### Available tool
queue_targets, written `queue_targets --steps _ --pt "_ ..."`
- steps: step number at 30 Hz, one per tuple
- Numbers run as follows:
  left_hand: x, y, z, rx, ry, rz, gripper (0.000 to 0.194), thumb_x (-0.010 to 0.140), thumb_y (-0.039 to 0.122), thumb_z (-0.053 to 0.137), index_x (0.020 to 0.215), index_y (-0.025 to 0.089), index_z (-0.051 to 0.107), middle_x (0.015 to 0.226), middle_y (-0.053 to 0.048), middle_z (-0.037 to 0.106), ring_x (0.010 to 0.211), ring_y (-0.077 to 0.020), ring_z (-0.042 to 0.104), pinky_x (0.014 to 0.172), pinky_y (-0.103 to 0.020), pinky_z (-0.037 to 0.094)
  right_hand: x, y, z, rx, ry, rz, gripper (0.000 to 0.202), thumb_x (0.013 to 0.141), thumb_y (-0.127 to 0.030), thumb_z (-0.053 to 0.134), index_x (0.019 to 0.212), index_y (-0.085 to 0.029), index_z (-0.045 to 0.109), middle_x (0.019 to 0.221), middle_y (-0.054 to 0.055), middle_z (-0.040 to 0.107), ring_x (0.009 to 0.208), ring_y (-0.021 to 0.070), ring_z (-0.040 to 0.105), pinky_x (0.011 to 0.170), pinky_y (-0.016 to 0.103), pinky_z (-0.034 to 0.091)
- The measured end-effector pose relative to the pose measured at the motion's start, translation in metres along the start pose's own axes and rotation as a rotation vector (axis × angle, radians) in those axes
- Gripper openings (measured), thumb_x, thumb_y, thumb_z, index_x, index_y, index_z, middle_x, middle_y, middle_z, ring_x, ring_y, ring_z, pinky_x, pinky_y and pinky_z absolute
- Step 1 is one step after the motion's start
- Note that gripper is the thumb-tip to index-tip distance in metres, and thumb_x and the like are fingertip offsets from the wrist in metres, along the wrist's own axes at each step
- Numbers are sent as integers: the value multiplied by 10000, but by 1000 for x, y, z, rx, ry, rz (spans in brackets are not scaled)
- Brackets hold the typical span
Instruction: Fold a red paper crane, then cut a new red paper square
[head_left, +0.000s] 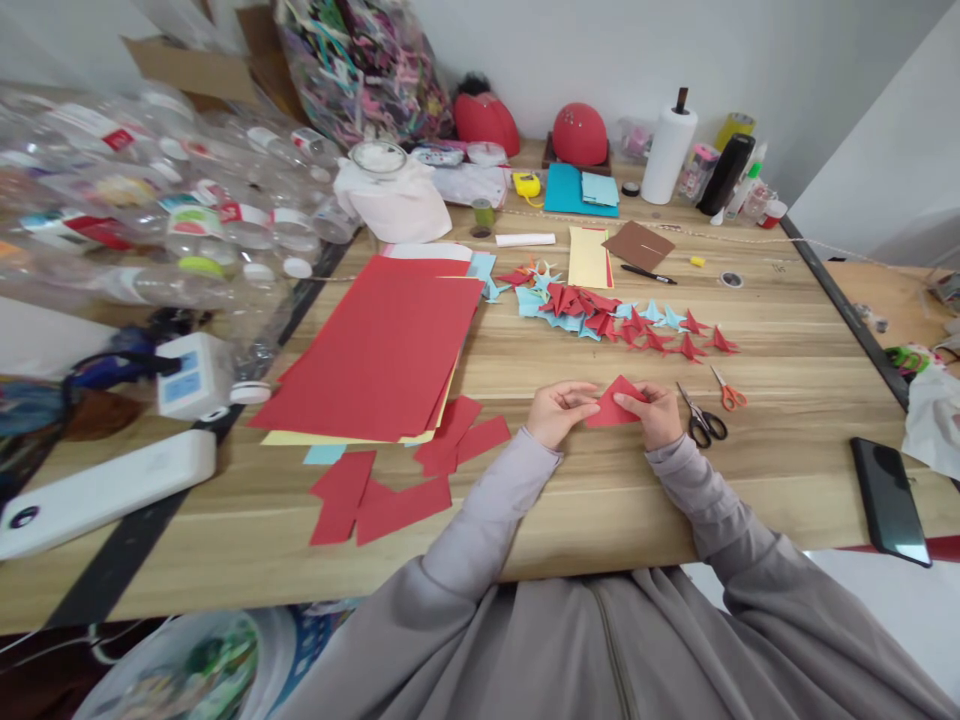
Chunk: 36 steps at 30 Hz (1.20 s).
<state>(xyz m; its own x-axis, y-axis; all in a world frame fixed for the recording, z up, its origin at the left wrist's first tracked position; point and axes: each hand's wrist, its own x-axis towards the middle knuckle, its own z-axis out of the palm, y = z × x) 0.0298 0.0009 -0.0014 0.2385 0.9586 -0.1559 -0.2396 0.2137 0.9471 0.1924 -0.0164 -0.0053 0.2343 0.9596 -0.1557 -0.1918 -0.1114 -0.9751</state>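
Note:
A small piece of red paper [616, 408] is held between my two hands above the front part of the table. My left hand [561, 412] pinches its left edge with thumb and fingertips. On the other side, my right hand [654, 412] grips it, thumb lying across the front of the paper. Black-handled scissors [703, 422] lie just right of my right hand, and smaller orange-handled scissors [729, 392] lie beyond them. Behind my hands spreads a cluster of folded red and light blue paper pieces [577, 305]. Cut red paper pieces [405, 508] lie to the left of my left forearm.
A stack of large red sheets [382, 345] covers the table's left middle. Plastic bottles [225, 230] crowd the far left. A paper towel roll [670, 155] stands at the back, near a yellow tape measure [527, 184]. A phone [890, 500] lies at the right edge.

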Motion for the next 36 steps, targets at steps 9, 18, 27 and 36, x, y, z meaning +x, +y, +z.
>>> queue_targets --steps 9,18,27,36 --pt "-1 1 -2 -51 27 66 374 554 350 804 854 153 701 848 -89 729 782 -173 666 766 -313 515 -4 -1 2 -222 -184 -68 303 530 -400 800 684 -162 693 661 9 679 597 146 585 603 279 484" --pt "-2 0 0 42 63 123 232 559 332 788 707 166 721 682 -42 710 610 -146 621 639 -283 503 -11 -7 3 -249 -344 -108 262 625 -410 740 762 -191 696 750 23 702 682 163 619 684 296 495" --pt "-2 -1 1 26 33 133 287 549 303 796 786 158 726 711 -49 709 639 -147 624 672 -295 508 -8 -4 2 -226 -290 -114 262 641 -441 716 725 -195 692 732 20 688 684 160 597 696 301 475" --pt "-2 -2 3 -74 -25 127 340 517 275 824 812 146 715 784 -63 729 707 -160 659 744 -310 528 -8 1 3 -61 -280 10 333 618 -501 721 643 -176 651 577 -16 589 537 110 494 553 248 407"
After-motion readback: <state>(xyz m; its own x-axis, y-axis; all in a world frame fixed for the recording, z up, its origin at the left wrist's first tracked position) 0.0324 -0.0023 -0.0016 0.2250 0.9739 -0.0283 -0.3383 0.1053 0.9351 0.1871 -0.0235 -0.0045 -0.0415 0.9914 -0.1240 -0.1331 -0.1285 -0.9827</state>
